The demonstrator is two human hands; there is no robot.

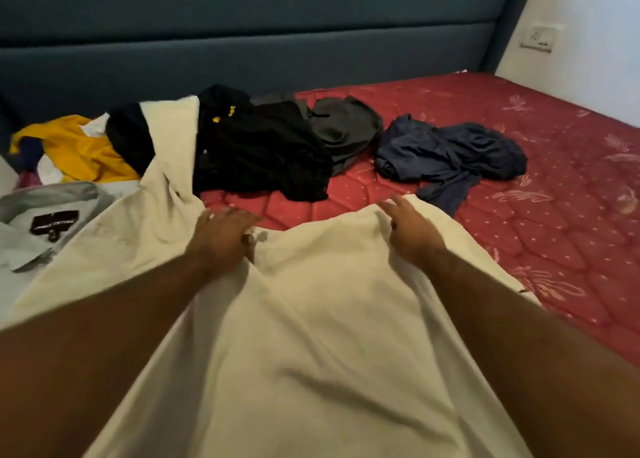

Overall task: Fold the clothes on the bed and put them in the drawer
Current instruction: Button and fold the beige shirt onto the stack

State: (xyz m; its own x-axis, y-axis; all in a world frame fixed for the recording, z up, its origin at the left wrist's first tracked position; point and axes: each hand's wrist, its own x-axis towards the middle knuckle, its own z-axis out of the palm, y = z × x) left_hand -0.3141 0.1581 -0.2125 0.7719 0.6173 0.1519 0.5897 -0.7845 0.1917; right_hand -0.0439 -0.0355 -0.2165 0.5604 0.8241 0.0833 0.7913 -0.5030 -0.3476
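Here, a large cream garment [311,336] is lying stretched across the near part of the red mattress [519,215], and both hands are working its far edge. The left hand [221,239] is gripping the cloth where it bunches into a ridge, thumb tucked under a fold and fingers curling over the top. The right hand [412,229] is pinching the edge of the same garment, with the index finger pointing out along the hem while the other fingers are closing on the fabric. The two hands are sitting apart from each other, with a slack dip of cream cloth hanging between them.

Taking the cream garment as the landmark: just beyond its far edge, a black garment with small yellow marks [256,152] is lying crumpled, touching the cream cloth on its left side. Beside that, farther right, a dark grey piece [346,128] is overlapping the black one. Beyond the garment's right corner, a navy garment [450,156] is sprawling on the mattress, one strip of it reaching close to the right hand. To the left of the cream garment, a white shirt with a grey collar and black label [48,222] is lying partly under it, and behind that a yellow garment [76,149] is sitting in a mixed heap. A dark blue padded headboard [242,42] is running along behind everything, and a wall socket [540,38] is showing far right.
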